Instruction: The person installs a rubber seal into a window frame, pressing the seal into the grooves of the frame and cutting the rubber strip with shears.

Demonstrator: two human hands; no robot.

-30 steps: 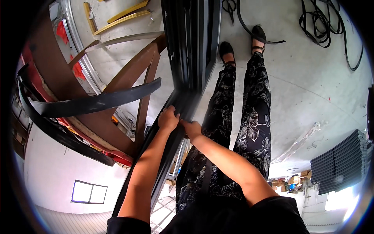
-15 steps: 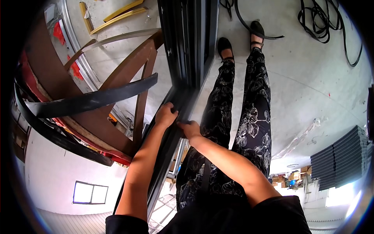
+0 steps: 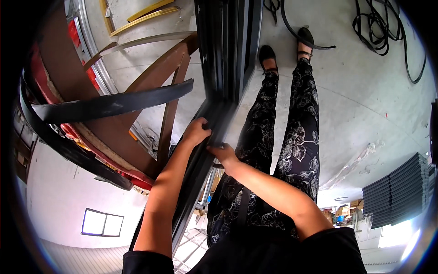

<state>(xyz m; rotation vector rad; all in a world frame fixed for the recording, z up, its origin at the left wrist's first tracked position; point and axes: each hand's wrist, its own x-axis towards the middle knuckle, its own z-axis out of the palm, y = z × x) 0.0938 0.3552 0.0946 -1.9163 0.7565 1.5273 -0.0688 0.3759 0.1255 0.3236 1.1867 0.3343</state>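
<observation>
A long black metal frame [image 3: 207, 118], grooved like a window or door profile, runs from the top of the view down toward my body, bending at a corner near the middle. My left hand [image 3: 197, 131] is closed on its left side just below that corner, fingers curled and their tips hidden. Slightly nearer, my right hand [image 3: 223, 154] grips the right edge, with its thumb lying on the frame and the other fingers tucked out of sight. Whether a thin strip lies between the fingers cannot be made out.
At left stands a curved brown structure [image 3: 150, 73] with a loose black band [image 3: 123, 104] jutting toward the frame. Yellow profiles [image 3: 146, 20] lie on the floor beyond. Coiled black strip [image 3: 378, 32] lies at far right, dark corrugated panels [image 3: 397, 192] lower right. My legs are beside the frame.
The view has shifted a little, so the surroundings sit slightly differently. Both hands keep nearly the same places on the frame, with only small finger movement.
</observation>
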